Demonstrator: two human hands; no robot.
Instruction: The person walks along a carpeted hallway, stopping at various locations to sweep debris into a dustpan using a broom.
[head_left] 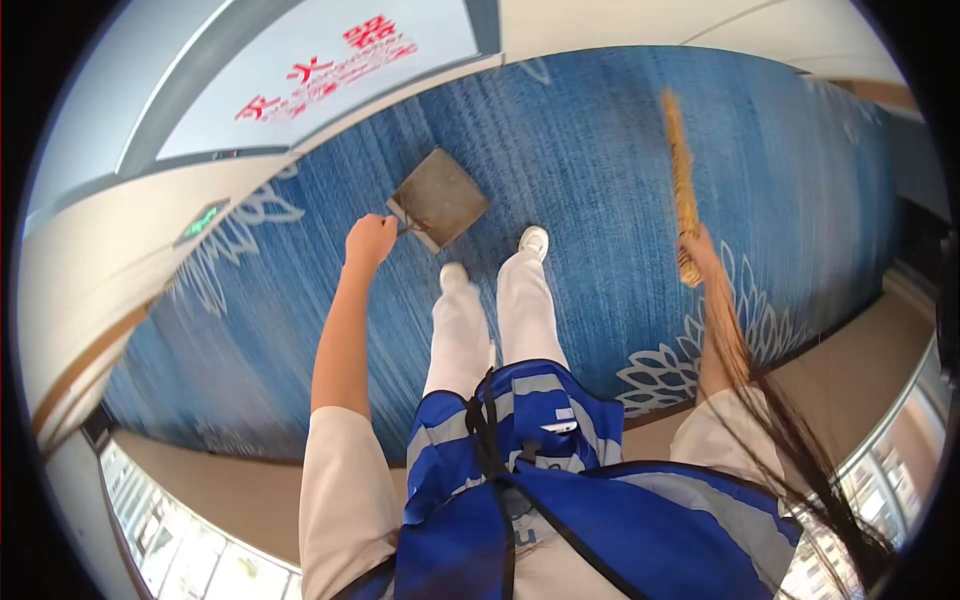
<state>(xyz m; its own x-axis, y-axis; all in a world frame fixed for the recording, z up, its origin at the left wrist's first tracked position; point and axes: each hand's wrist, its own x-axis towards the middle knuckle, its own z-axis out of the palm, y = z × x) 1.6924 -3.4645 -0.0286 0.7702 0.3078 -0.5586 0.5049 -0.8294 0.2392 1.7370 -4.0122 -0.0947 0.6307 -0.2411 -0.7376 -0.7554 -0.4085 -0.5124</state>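
Note:
My left hand (371,241) is closed around the thin handle of a grey-brown square dustpan (446,198). The pan hangs over or rests on the blue carpet ahead of my feet; I cannot tell which. Out to the right, my right hand (702,254) grips a straw-coloured hand broom (681,165) near its lower end in the view. The broom's far end points away from me and is slightly blurred. Between dustpan and broom there is a wide gap.
Patterned blue carpet (590,150) covers the floor, and my white shoes (534,241) stand on it. A white cabinet panel with red lettering (320,75) lines the wall at the upper left, near a small green sign (202,221). Windows (170,530) show at the bottom left.

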